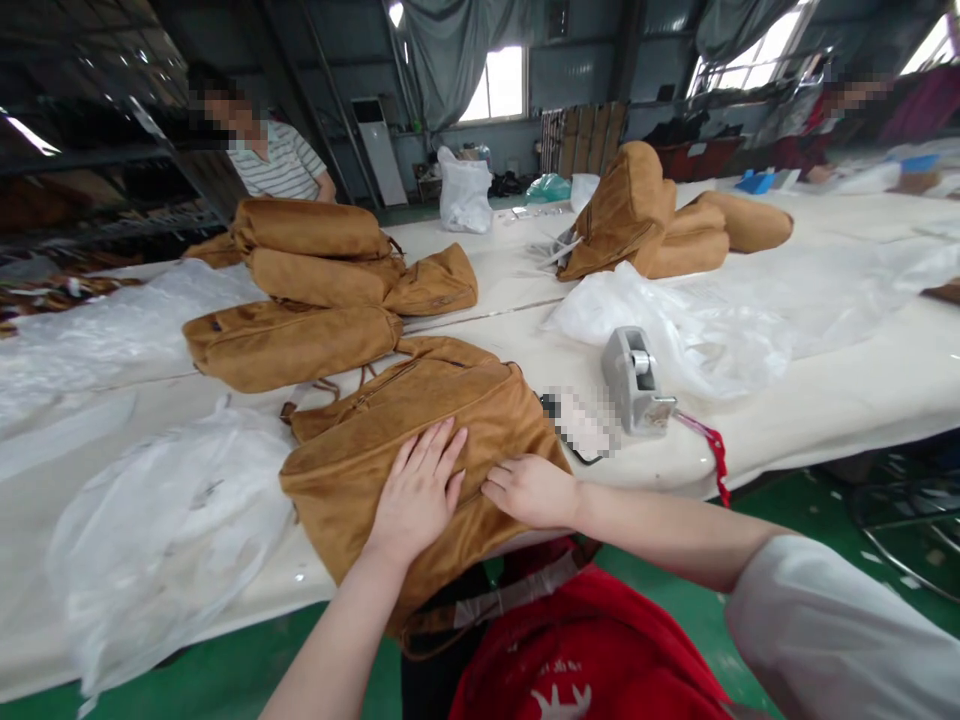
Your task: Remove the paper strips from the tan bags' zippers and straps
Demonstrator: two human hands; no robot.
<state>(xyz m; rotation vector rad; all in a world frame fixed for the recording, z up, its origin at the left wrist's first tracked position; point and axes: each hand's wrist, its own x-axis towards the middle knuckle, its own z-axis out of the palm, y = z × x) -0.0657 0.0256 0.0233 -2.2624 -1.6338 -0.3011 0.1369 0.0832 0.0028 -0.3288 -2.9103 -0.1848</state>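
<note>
Two bare hands on a tan bag at the table's near edge

Nearest is the wearer's red garment, with a film-wrapped strap hanging by it; above it the tan bag lies on the table, its lower part reaching past the near edge. The left hand is released, palm down with fingers spread on the bag; the right hand has its fingers curled against the bag near a seam line – whether they pinch the cloth, I cannot tell.

To work this surface well, I would let the flat palm steady the cloth while the curled fingers work close beside it, with light, even pressure; the overhanging part could drag the bag askew, so its weight wants supporting.

Clear plastic lies to the left; the tape dispenser stands to the right, beside an object blurred out by pixels; farther off are stuffed bags and an upright bag. Beyond the table is a person in a striped shirt, partly cut off by the bags; the right fingertips, the bag's underside and its contents are hidden – and the far right is too smeared to read.
</note>
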